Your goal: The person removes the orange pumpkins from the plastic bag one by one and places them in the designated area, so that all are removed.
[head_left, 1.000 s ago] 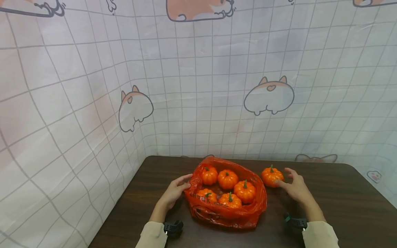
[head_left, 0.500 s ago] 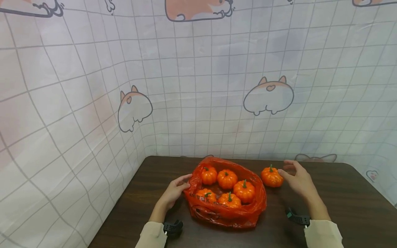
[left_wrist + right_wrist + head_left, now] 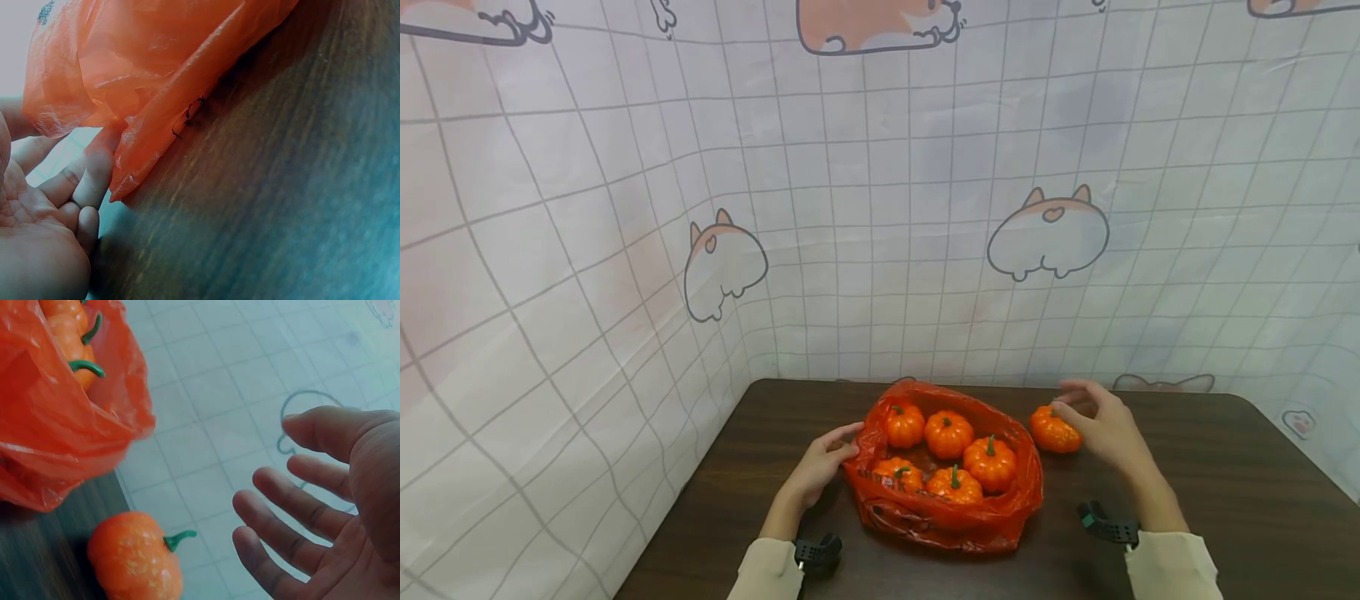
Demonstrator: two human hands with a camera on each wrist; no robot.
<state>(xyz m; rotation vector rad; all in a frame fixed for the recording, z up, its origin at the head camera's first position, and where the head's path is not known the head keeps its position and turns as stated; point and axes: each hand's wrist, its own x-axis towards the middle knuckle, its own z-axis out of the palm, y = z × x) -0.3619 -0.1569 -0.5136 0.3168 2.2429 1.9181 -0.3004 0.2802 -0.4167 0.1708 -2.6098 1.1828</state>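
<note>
A red plastic bag [image 3: 951, 525] with its mouth spread wide stands on the table and holds several small orange pumpkins [image 3: 949, 435] with green stems. At its left rim, my left hand [image 3: 814, 471] holds the thin plastic; in the left wrist view the fingers [image 3: 94, 175] meet a fold of the bag [image 3: 156, 75], and some fingertips are hidden by it. One more pumpkin [image 3: 1054, 431] sits on the table right of the bag. Above and beside it hovers my right hand [image 3: 1108, 425], fingers spread and relaxed, apart from the pumpkin [image 3: 137, 559] in the right wrist view.
The dark wooden table [image 3: 1225, 483] ends at a hanging white cloth [image 3: 910, 317] with a grid and cartoon dogs, at the back and left. Black straps [image 3: 1108, 527] sit on both wrists.
My right hand drew away from the lone pumpkin to the right and upward, then came back left over its side. The left hand, bag and pumpkins stay in place.
</note>
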